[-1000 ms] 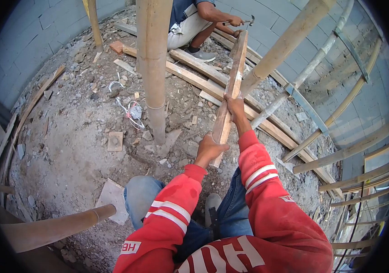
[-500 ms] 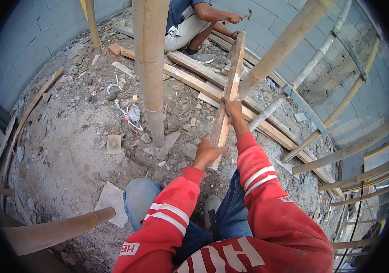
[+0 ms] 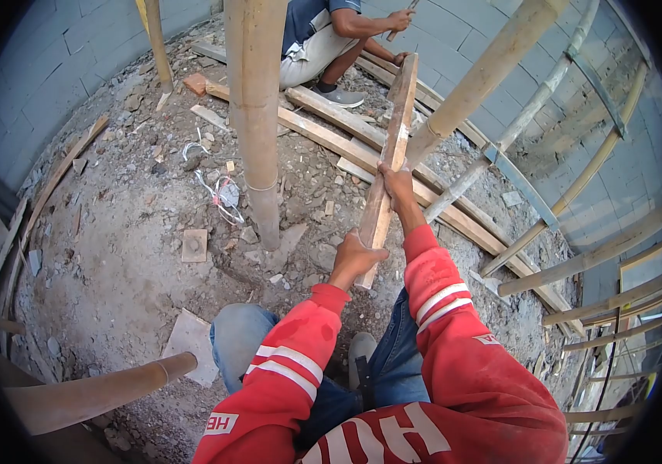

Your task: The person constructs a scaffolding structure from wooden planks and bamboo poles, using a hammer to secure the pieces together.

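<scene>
A long wooden plank (image 3: 397,131) stretches away from me above the rubble, its near end close to my knees. My left hand (image 3: 356,257) is closed around it near that end, thumb across the top. Farther along, my right hand (image 3: 398,185) grips the same plank from its right side. At the far end a co-worker's hand (image 3: 400,59) touches or holds the plank. The co-worker's other hand (image 3: 401,20) holds up a hammer (image 3: 414,6), whose head is cut off by the top of the view.
Upright bamboo poles (image 3: 257,116) stand ahead, and another slanting pole (image 3: 493,69) rises to the right. Several timber lengths (image 3: 331,138) lie beyond the plank. Tangled string (image 3: 223,197) and a square tile (image 3: 194,245) lie on the rubble. A block wall (image 3: 45,85) encloses the area.
The co-worker's hammer has swung upward, its head leaving the view. The plank and both my hands have stayed nearly still.
</scene>
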Tool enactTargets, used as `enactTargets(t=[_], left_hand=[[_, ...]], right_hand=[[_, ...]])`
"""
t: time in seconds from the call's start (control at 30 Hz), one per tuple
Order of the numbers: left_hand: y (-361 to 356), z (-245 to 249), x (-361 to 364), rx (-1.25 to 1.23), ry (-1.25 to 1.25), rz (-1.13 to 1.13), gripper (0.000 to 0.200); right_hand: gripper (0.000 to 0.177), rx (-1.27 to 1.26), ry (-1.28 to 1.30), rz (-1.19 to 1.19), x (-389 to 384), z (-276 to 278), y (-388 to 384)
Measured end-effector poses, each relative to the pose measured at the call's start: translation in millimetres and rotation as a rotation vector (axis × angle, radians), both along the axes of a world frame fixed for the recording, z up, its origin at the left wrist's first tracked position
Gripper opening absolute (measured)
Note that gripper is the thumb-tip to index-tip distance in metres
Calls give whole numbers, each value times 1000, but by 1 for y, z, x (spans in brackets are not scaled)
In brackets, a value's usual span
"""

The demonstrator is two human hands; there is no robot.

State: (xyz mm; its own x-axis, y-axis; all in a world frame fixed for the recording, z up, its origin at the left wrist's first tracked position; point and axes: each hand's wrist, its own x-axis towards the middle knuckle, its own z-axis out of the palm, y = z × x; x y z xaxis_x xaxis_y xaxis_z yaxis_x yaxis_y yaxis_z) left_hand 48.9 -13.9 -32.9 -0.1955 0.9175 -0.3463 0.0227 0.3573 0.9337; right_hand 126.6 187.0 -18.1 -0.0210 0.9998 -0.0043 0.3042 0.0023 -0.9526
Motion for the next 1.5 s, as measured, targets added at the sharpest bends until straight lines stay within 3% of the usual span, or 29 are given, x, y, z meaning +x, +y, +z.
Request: enactTargets(t=[0.17,0.23,0.33,0.53,0.83,1.17,1.27,1.33,1.5], left_hand=[[5,-6,2,-15,46,-10,81],[2,-2,1,-9,8,-6,81],[2,-3,2,-2,0,-4,81],[-3,14,-3,-14,8,-20,85],[2,0,3,3,40,5,91],[3,6,1,23,30,3,83],[0,5,2,6,43,25,82],[0,5,1,21,29,16,81],[1,-1,1,50,-6,16,79]], right_hand=[[60,14,-17,2,-1,0,3],[50,64,-17,-14,-2,-3,3],[62,10,-24,-10,0,-3,5],[62,9,-12,12,1,-2,4],[58,15,-16,17,3,-7,8],[60,0,-10,22,1,-1,6],[48,49,-35,-1,2,-11,9],[62,13,22,31,3,-11,10],[64,7,-37,13,3,-15,14]])
